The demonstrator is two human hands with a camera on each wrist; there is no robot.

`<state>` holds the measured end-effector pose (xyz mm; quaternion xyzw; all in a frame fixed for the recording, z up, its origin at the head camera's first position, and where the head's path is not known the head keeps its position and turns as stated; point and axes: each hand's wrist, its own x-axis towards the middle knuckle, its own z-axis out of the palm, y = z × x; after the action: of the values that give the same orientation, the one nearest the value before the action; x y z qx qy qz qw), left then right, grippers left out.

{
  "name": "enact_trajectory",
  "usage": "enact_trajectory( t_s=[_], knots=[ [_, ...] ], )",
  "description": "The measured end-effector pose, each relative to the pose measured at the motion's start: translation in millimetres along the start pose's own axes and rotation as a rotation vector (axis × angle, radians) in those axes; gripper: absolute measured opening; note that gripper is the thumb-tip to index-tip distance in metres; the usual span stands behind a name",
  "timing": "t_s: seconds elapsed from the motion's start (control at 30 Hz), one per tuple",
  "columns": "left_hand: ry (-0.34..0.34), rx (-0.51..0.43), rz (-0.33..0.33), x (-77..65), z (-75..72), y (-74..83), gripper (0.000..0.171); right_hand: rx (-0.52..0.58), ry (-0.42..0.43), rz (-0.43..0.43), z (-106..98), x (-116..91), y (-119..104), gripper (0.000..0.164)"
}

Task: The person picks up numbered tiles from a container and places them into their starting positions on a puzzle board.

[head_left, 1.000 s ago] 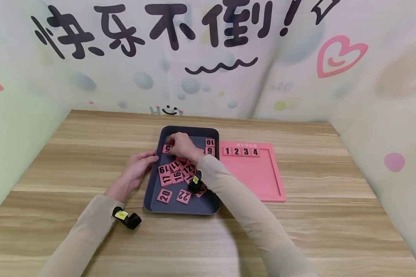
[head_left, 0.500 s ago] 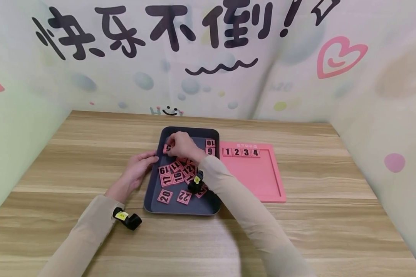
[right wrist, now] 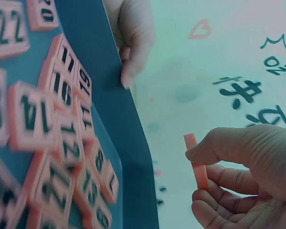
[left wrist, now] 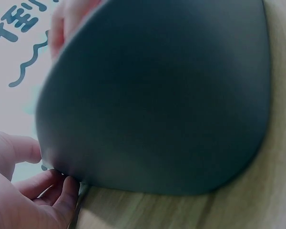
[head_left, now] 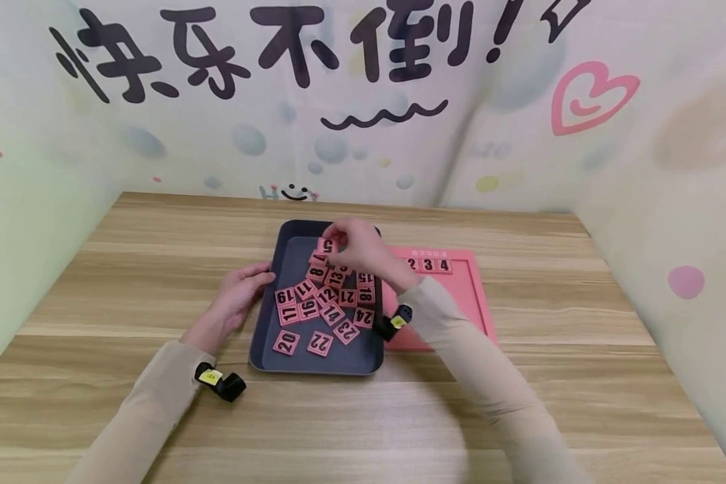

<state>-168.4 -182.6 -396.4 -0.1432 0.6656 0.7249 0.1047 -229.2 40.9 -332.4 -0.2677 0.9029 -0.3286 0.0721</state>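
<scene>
My right hand (head_left: 366, 250) pinches a pink number tile marked 5 (head_left: 327, 247) above the far end of the dark tray (head_left: 339, 365). In the right wrist view that tile (right wrist: 197, 164) stands edge-on between thumb and fingers. My left hand (head_left: 240, 294) grips the tray's left side; the left wrist view shows its thumb and fingers (left wrist: 62, 191) at the tray's edge. Loose number tiles, among them 20 (head_left: 287, 343), 22 (head_left: 320, 343) and 16 (head_left: 309, 308), lie in the tray. The right hand hides the tray's far right corner.
Right of the tray lies a pink board (head_left: 462, 296) with a raised rim. A row of tiles, 2 to 4 visible (head_left: 428, 265), sits along its top; my right forearm covers part of the board. A printed cloth wall (head_left: 218, 161) stands behind the wooden table (head_left: 157, 269).
My right hand has lifted tile 5 from the tray's far left and moved right with it, uncovering more tiles. The left hand stays at the tray's side.
</scene>
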Motion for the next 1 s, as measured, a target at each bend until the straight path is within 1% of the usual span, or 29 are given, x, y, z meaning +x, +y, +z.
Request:
enact_trajectory(
  t_s=[0.2,0.33,0.4,0.57,0.67,0.8,1.0],
  knots=[
    [-0.002,0.015,-0.001,0.2,1.4,0.5,0.048,0.034,0.076,0.024,-23,-36,31,0.030],
    [-0.005,0.030,-0.008,1.0,2.2,0.7,0.048,-0.006,0.118,0.041,-32,-58,50,0.029],
    [-0.003,0.038,-0.015,1.0,2.8,1.0,0.049,-0.020,0.126,0.042,-35,-68,58,0.029],
    [-0.003,0.054,-0.026,1.3,2.2,0.8,0.050,-0.012,0.116,0.047,-38,-91,80,0.030],
    [-0.006,0.051,-0.022,1.6,1.5,0.4,0.050,-0.028,0.123,0.051,-37,-102,92,0.030],
    [-0.007,0.045,-0.018,1.2,0.8,0.0,0.050,-0.039,0.131,0.057,-35,-110,107,0.028],
    [-0.006,0.049,-0.028,0.7,1.1,1.0,0.049,-0.019,0.104,0.081,-33,-118,124,0.028]
  ],
)
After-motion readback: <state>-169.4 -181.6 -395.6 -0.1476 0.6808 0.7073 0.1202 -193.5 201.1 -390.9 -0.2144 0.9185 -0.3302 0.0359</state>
